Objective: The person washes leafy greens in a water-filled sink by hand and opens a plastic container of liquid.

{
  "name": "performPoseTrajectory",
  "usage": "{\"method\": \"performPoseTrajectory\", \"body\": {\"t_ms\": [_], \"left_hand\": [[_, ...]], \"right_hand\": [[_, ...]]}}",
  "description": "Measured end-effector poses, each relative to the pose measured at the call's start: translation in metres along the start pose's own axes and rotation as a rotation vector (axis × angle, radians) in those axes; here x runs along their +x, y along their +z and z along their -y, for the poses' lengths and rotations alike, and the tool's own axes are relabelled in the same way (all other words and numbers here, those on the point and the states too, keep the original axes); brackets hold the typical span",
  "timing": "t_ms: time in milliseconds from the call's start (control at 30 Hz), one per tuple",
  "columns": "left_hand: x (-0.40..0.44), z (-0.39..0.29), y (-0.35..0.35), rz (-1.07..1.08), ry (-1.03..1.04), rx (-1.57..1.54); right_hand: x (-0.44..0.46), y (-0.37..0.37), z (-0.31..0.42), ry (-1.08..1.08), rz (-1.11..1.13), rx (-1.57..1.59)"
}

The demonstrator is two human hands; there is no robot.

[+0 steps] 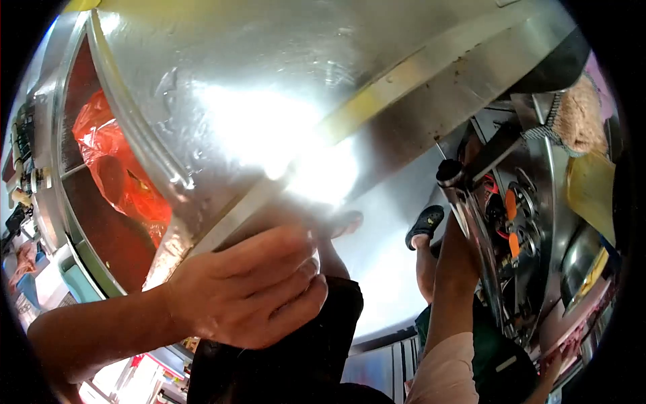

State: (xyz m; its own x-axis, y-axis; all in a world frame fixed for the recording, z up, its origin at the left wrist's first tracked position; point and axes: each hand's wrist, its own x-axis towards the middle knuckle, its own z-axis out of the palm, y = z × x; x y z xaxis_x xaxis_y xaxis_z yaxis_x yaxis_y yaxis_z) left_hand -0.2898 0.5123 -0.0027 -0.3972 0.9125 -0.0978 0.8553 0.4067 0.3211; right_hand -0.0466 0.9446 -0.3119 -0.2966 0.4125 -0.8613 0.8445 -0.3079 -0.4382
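My left hand (252,286) comes in from the left with its fingers curled and pressed together, just below the lower edge of a wet, shiny metal surface (242,54). Strong glare covers the middle of that surface. A small wet gleam shows at the fingertips; what the fingers hold, if anything, is hidden. On the right, a bare forearm (457,269) with a pale sleeve reaches up behind a curved metal pipe (474,222). No hand can be made out at its end, and whose arm it is remains unclear. My right hand is not visible.
A red plastic bag (111,158) lies in a compartment at the left. Below are a foot in a black clog (427,222) and another foot (346,222). Orange-handled tools (513,205), a cloth bundle (579,114) and a metal bowl (582,262) crowd the right side.
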Motion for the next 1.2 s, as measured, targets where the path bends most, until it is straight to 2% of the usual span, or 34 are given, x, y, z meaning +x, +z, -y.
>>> {"method": "performPoseTrajectory", "body": {"t_ms": [367, 633, 867, 900, 967, 1000, 1067, 1133, 1200], "left_hand": [[0.005, 0.000, -0.002, 0.024, -0.001, 0.072], [0.005, -0.003, -0.007, 0.019, -0.027, 0.004], [-0.002, -0.008, -0.003, -0.103, -0.034, -0.111], [-0.001, -0.007, -0.004, -0.123, -0.024, -0.178], [-0.008, -0.006, -0.001, -0.084, 0.008, 0.001], [-0.010, -0.004, -0.004, -0.102, 0.011, -0.018], [-0.008, -0.006, -0.008, -0.135, 0.019, -0.072], [-0.011, -0.009, -0.010, -0.154, 0.018, -0.071], [-0.009, -0.006, -0.010, -0.219, 0.029, -0.086]], "right_hand": [[0.024, 0.010, -0.003, 0.051, 0.102, 0.097], [0.073, 0.071, 0.043, -0.002, 0.297, 0.282], [0.012, 0.094, 0.054, 0.065, 0.458, 0.425], [0.003, 0.090, 0.047, 0.087, 0.524, 0.466], [-0.014, 0.081, 0.028, 0.141, 0.720, 0.549], [-0.021, 0.077, 0.014, 0.192, 0.846, 0.570], [-0.138, 0.100, 0.071, 0.178, 0.331, 0.455], [-0.237, 0.112, 0.094, 0.194, 0.129, 0.314], [-0.290, 0.107, 0.072, 0.154, 0.063, 0.210]]}}
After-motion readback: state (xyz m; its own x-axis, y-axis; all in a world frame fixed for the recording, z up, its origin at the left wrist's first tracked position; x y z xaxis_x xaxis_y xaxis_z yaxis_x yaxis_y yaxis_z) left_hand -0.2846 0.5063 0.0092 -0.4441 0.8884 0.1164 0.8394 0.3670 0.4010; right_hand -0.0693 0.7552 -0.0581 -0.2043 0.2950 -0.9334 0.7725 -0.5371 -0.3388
